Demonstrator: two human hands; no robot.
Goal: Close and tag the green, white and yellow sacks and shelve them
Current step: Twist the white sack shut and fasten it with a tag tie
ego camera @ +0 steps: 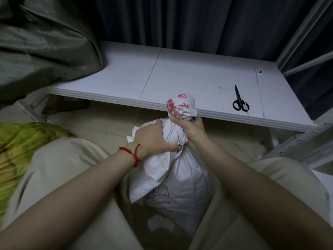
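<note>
White sack point(182, 175) gripped at neck by left hand point(153, 138) and right hand point(191, 131), scissors point(240, 102) on shelf point(180, 74) beyond.

Both bare forearms extend forward and converge, the right hand point(190, 131) fisted around the twisted neck of the white sack point(183, 177), the left hand point(153, 139) gripping its gathered cloth just beside.

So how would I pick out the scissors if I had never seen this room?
Find the low white shelf in front of the dark curtain. Towards its front right corner, just right of the knotted top of the white sack, lie the scissors. They are the only black thing on the board, blades closed, handles nearest the person.
</note>
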